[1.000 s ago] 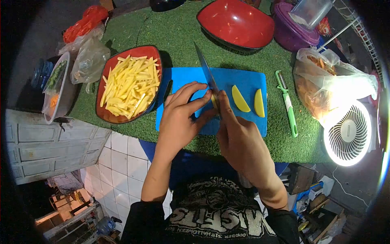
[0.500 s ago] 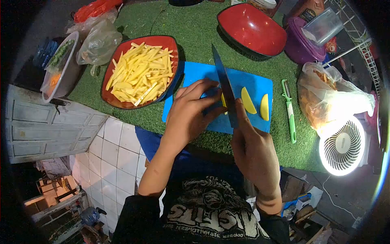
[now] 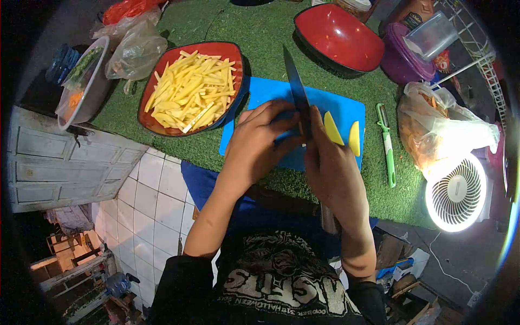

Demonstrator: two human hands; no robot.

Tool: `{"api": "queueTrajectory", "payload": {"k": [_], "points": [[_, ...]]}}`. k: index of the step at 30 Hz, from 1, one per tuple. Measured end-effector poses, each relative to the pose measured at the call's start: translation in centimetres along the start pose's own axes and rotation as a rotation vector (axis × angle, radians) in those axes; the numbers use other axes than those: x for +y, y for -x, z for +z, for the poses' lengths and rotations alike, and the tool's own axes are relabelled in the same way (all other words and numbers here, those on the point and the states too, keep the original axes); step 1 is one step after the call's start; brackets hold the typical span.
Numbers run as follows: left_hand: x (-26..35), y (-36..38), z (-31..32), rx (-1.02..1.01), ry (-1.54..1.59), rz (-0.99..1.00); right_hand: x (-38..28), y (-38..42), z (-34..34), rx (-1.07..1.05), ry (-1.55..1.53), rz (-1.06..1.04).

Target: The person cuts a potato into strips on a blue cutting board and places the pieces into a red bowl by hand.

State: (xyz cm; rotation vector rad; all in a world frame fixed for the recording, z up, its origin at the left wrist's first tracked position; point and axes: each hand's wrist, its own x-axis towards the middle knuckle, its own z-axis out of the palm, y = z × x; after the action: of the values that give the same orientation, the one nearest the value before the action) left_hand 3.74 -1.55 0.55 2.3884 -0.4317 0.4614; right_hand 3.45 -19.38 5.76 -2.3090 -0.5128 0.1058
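My right hand [image 3: 338, 176] is closed around a dark-bladed knife [image 3: 296, 81], whose tip points away from me over the blue cutting board [image 3: 271, 89]. Beside the blade, my left hand [image 3: 260, 141] has its fingers bent over the board; whatever they hold is mostly hidden, with only a sliver of something pale near the fingertips. Two yellow potato slices lie to the right of the knife, one [image 3: 332, 129] partly behind my right hand and the other [image 3: 354, 138] near the board's right edge. Left of the board, a red bowl [image 3: 145, 103] is heaped with cut potato sticks [image 3: 192, 89].
An empty red bowl [image 3: 341, 38] stands at the back. Right of the board lie a green peeler [image 3: 388, 146], a plastic bag [image 3: 420, 127] and a lit white fan [image 3: 456, 192]. A purple container [image 3: 401, 59] is behind. Far left are a white tub [image 3: 100, 76] and clear bags [image 3: 135, 54].
My right hand has moved forward along the board with the knife and now covers part of a slice. The view has shifted slightly.
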Motion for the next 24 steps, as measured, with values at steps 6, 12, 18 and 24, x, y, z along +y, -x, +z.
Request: {"api": "queueTrajectory", "payload": {"k": [6, 12, 18, 24], "points": [[0.3, 0.4, 0.1, -0.012, -0.028, -0.054, -0.2, 1.1, -1.3, 0.075, -0.033, -0.091], [1.0, -0.6, -1.4, -0.108, -0.100, 0.092, -1.0, 3.8, -5.1, 0.145, 0.034, -0.074], [-0.1, -2.5, -2.1, -0.211, -0.162, 0.312, 0.1, 6.1, -6.2, 0.106, -0.048, 0.005], [0.1, -2.7, -2.1, -0.192, -0.186, 0.317, 0.6, 7.7, -6.3, 0.114, -0.092, 0.048]]}}
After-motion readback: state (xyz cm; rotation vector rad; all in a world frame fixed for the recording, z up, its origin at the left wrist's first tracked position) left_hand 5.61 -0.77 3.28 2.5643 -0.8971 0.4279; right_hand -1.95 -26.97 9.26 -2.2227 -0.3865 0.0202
